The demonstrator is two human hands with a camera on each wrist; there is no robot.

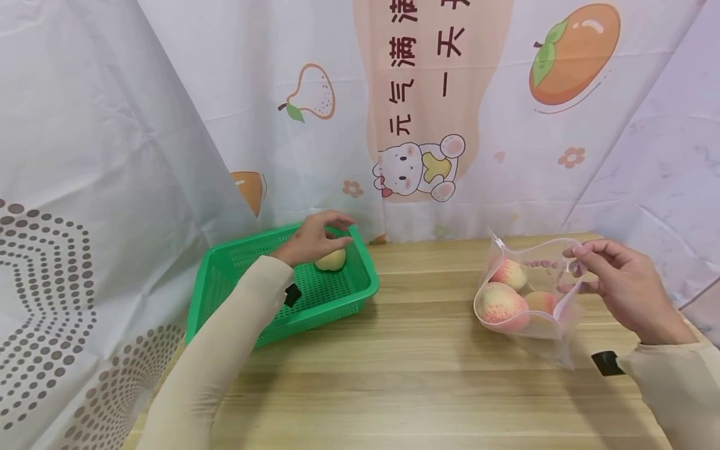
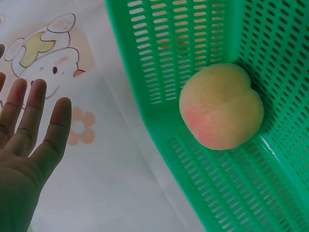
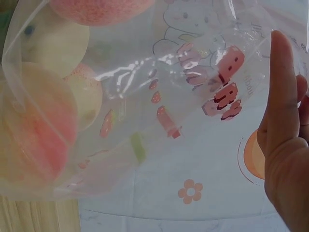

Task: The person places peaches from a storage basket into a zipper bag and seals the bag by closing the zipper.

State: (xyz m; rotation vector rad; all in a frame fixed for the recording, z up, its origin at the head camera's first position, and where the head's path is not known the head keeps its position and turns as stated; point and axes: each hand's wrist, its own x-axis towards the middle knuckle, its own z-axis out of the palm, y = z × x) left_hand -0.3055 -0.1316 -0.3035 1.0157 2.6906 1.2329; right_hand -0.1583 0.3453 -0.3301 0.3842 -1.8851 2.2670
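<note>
Left hand [image 1: 317, 239] is over the far right part of the green basket [image 1: 337, 307], fingers spread and grasping nothing; left wrist view shows it apart from the lone peach [image 1: 332, 260]; that peach sits on the basket floor in the right end, pale yellow with a pink blush; basket is slatted plastic, on the left of the surface [image 1: 416, 375], its far side close to the printed cloth [image 1: 315, 147].

Right hand [image 1: 627, 287] pinches the right edge of the clear bag [image 1: 548, 328] between thumb and fingers; bag is on the right of the surface, mouth open, white zip slider [image 1: 499, 242] at the far left of its rim; at least three peaches [image 1: 500, 306] inside, bunched toward the left, nearest one speckled red; right wrist view shows pink and red prints on the film.

Both arms in cream sleeves [image 1: 225, 340], black piece [image 1: 607, 362] at each cuff; surface is light wood grain; cloth behind carries fruit drawings, dark lettering and a white cartoon figure [image 1: 416, 169] lying sideways.
</note>
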